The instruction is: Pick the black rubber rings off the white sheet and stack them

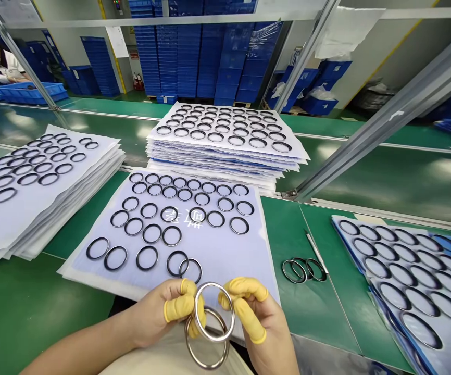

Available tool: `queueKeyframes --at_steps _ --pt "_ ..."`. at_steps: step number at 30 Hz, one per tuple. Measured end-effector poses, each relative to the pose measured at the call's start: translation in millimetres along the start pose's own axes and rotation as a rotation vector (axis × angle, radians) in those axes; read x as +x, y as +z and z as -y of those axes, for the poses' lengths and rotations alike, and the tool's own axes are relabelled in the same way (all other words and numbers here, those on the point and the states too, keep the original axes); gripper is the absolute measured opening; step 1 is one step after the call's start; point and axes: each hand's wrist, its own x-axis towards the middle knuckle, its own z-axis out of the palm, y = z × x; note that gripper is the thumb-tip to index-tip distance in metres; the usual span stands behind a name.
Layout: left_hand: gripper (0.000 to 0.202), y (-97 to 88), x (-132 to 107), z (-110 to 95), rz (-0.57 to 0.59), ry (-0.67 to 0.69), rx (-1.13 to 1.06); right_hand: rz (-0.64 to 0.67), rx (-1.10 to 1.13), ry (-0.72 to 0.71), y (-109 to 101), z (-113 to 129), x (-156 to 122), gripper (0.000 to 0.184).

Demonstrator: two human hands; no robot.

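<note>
Close to my body, both hands hold up a shiny metal ring (pixel 214 340). My left hand (pixel 171 308) pinches its left side, with yellow finger cots on the fingertips. A second metal ring (pixel 207 367) hangs lower behind the first, against my left fingers. At the upper ring's right edge, my right hand (pixel 259 315) has its yellow-covered thumb and fingers closed around the rim. Beyond the hands lies a white sheet (pixel 225 255) bearing rows of dark-edged rings. Two of these, including a ring (pixel 201 270) nearest my hands, overlap.
Three loose rings (pixel 293 271) and a pen-like tool (pixel 316 253) lie on the green table (pixel 288 317). Layered stacks of ring sheets stand at the left (pixel 65 192), back (pixel 225 156) and right (pixel 385 307). A slanted metal post (pixel 366 125) rises at right. Another person works far left.
</note>
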Motion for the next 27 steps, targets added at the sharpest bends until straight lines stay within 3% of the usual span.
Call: queueKeyframes --at_steps 4,8,14,16,19,21,27 --pt "0.040 -1.1 -0.9 -0.2 -0.001 0.096 0.063 0.089 -0.154 -0.064 -6.2 -3.4 2.0 0.018" --pt "0.037 -2.3 -2.4 -1.9 0.017 0.172 0.198 0.123 -0.192 0.016 -8.0 -7.4 7.9 0.027" --pt "0.033 -5.8 -3.5 3.0 -0.005 0.214 0.241 0.162 -0.093 0.027 -3.8 -7.5 9.4 0.019" --pt "0.025 -6.4 -2.9 3.2 -0.019 0.264 0.265 0.060 -0.008 0.004 -4.9 -7.3 8.6 0.015" --pt "0.018 -7.4 -2.3 0.1 -0.068 0.365 0.340 -0.232 0.176 -0.007 -10.5 -7.6 10.8 0.015" --pt "0.019 -8.3 -2.7 -2.3 -0.090 0.423 0.362 -0.350 0.273 0.028 -14.4 -8.3 13.8 0.019" --pt "0.025 -9.0 -8.3 0.5 -0.071 0.506 0.296 -0.250 0.370 0.198 -6.8 -14.0 15.3 0.020"
